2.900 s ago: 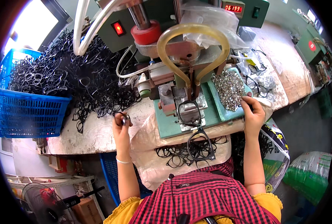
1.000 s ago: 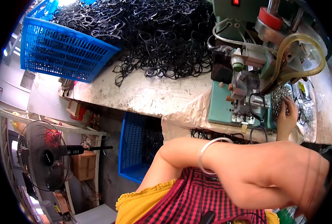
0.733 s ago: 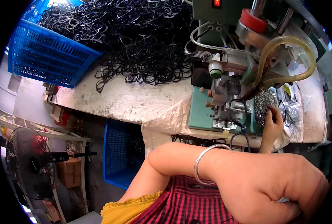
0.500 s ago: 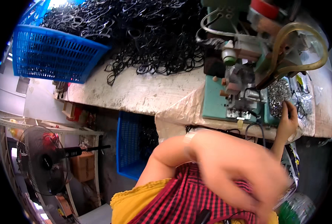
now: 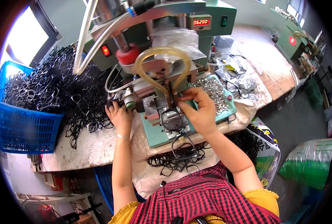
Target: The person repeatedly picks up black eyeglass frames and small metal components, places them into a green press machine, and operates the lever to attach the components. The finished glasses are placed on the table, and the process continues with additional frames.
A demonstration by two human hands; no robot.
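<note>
A pair of black eyeglass frames (image 5: 184, 146) sits at the small fixture (image 5: 173, 121) of the green bench press, one rim hanging over its front edge. My right hand (image 5: 201, 112) is at the right of the fixture, thumb and fingers pinched together under the press head; what they hold is too small to make out. My left hand (image 5: 120, 117) is left of the press, fingers apart, at the edge of a heap of black eyeglass frames (image 5: 85, 106). No frame shows in its grasp. Beside my right hand lies a green tray (image 5: 231, 108) of small shiny metal parts (image 5: 212, 93).
A blue basket (image 5: 24, 128) heaped with frames stands at the left. More black frames (image 5: 169, 162) lie in front of the press. A yellowish hose (image 5: 162, 50) loops over the fixture. Plastic bags (image 5: 244, 84) lie at the right; a green-and-white sack (image 5: 304, 164) stands on the floor.
The view has swung right and up. My left hand has gone from in front of my body to the frame heap; my right hand has gone from the metal parts to the fixture.
</note>
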